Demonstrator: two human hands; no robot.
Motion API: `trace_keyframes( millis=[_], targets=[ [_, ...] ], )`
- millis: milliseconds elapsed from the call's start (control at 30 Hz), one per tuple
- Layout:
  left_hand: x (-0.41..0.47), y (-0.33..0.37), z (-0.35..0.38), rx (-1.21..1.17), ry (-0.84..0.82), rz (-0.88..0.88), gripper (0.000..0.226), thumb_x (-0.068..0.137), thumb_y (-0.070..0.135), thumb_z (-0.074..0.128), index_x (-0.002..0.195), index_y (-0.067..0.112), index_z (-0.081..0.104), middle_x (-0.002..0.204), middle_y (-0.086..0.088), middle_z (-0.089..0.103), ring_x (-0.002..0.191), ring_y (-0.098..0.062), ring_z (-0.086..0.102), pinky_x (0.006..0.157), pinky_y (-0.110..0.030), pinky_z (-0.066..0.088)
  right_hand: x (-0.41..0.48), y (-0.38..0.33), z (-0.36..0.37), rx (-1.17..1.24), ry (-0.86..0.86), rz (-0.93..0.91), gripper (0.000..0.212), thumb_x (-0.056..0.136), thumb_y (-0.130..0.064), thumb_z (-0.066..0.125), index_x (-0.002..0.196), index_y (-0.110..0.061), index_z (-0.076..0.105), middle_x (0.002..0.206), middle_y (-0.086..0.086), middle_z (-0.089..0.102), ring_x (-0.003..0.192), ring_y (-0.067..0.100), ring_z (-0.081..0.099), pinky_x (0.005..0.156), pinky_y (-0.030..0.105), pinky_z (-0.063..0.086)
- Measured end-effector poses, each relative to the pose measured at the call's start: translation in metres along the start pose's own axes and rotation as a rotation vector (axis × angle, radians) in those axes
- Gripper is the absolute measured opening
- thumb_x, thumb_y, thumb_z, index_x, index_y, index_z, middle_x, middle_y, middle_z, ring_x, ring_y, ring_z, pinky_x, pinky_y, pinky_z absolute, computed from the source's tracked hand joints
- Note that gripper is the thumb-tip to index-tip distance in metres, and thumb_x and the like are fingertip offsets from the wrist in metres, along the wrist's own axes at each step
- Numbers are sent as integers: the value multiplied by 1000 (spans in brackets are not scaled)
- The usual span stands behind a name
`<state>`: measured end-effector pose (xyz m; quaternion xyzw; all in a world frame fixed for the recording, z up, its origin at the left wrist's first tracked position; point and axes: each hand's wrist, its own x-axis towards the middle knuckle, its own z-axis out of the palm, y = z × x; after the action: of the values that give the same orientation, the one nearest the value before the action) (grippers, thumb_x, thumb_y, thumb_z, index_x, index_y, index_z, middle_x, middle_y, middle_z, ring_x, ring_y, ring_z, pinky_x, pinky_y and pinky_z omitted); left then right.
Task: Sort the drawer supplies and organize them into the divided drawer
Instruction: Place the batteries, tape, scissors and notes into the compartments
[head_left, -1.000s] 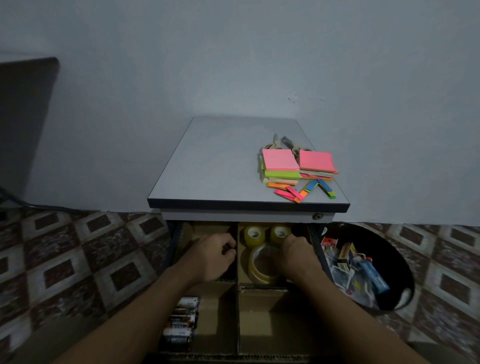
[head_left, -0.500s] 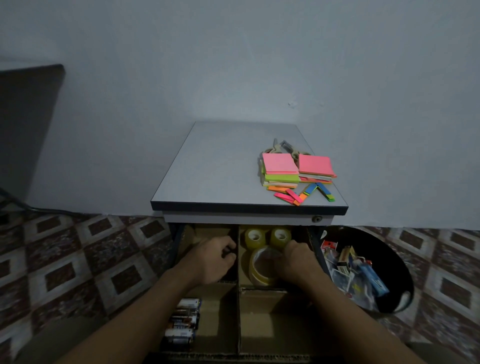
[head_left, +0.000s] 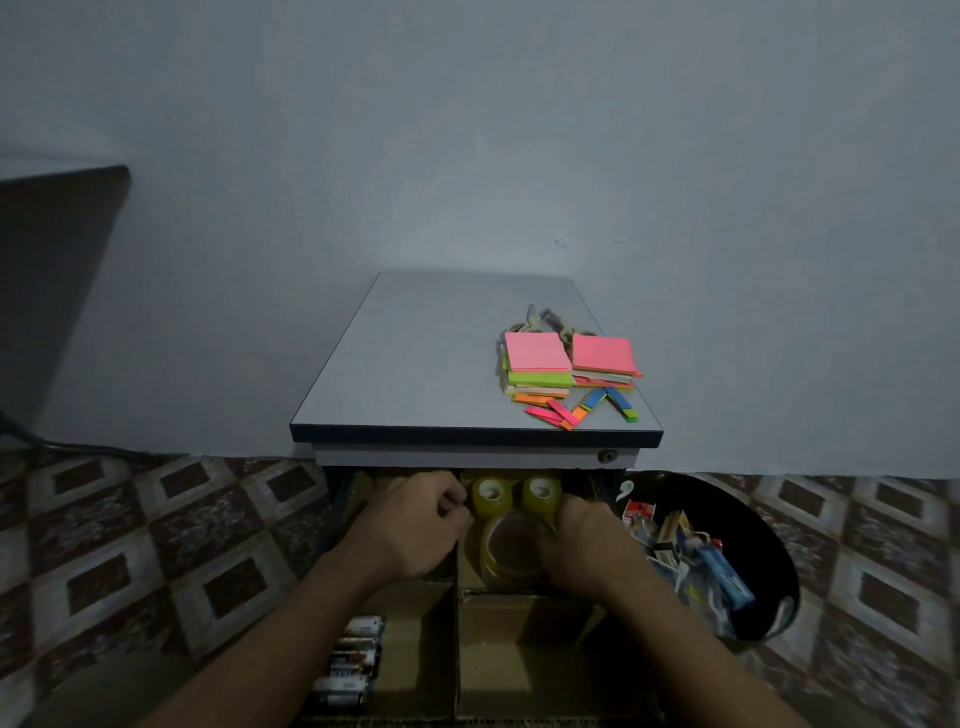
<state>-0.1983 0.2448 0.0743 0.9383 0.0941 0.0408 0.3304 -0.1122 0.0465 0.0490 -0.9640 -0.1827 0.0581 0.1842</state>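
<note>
Though dimly lit, wall (head_left: 467, 156): plain grey, fills upper half.
Floor (head_left: 156, 545): brown-and-cream patterned tiles either side of the desk.
Desk top (head_left: 415, 374): pale grey, dark front edge, set against wall.
Drawer (head_left: 519, 660): pulled out below desk top, split into compartments by cardboard dividers.
Bin (head_left: 774, 582): black, round, on floor just right of drawer; holds mixed packets and boxes, one blue.
Left hand (head_left: 415, 525): curled into a fist at the divider left of the tape compartment; contents of fist, cannot tell.
Right hand (head_left: 587, 545): knuckles up, against right side of large tape roll; fingertips hidden, grip cannot tell.
Large tape roll (head_left: 511, 553): yellowish-clear, rear middle compartment, between the two hands.
Sticky-note stacks (head_left: 537, 358): two, pink on top, side by side on right half of desk top.
Small tape rolls (head_left: 491, 496): two, yellow, upright side by side just behind large roll.
Batteries (head_left: 353, 660): several, side by side in front left compartment.
Scissors (head_left: 540, 322): behind the stacks, partly hidden.
Page flags (head_left: 553, 415): loose pink, orange, blue, green strips, just in front of stacks near desk edge.
Lock (head_left: 607, 456): round, right end of panel under desk top.
</note>
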Motion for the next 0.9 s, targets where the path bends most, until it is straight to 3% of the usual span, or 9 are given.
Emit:
trace_keyframes(
  millis=[100,233,400,533,633,733,900],
  targets=[
    [-2,15,-6,-30,21,27,8,97,32,59,104,35,60,98,17,61,91,0,59,75,-19,49,-4,0,-8,17,5,-37,28,87,-49,58,101,-24,61,96,-2,65,82,14,64,74,33,59],
    [-1,36,-14,-40,21,45,12,97,35,58,108,33,63,98,15,64,91,-1,60,74,-22,50,-8,-4,-21,15,-22,-71,25,85,-49,57,94,-25,60,89,-3,65,77,14,66,72,35,60],
    [0,63,-29,-79,77,75,12,98,31,58,108,28,65,95,13,65,88,-2,62,76,-24,54,-14,-19,-47,-2,-5,-131,21,89,-41,63,89,-20,58,86,-2,62,75,13,63,67,29,57],
    [9,81,-47,-84,161,93,12,98,30,58,104,27,68,91,12,67,85,-3,62,77,-28,56,-9,-35,-76,23,9,-197,14,92,-36,60,94,-23,58,88,-4,60,78,10,61,72,28,57],
    [23,89,-60,-73,212,122,11,97,29,59,100,25,69,86,12,67,79,-4,63,70,-24,54,-1,-45,-100,49,32,-240,15,94,-36,59,92,-21,61,86,-3,63,78,9,60,72,26,55],
    [40,96,-72,-84,269,125,12,95,27,60,98,23,71,82,11,67,77,-6,63,71,-27,54,8,-50,-121,67,116,-265,19,93,-35,60,82,-20,62,80,-4,64,72,7,58,61,23,49],
    [71,105,-87,-104,320,129,10,94,25,61,95,24,71,87,9,69,84,-10,66,74,-28,54,30,-55,-147,82,170,-259,24,90,-30,61,83,-9,71,78,6,70,69,17,66,64,36,58]
  ],
)
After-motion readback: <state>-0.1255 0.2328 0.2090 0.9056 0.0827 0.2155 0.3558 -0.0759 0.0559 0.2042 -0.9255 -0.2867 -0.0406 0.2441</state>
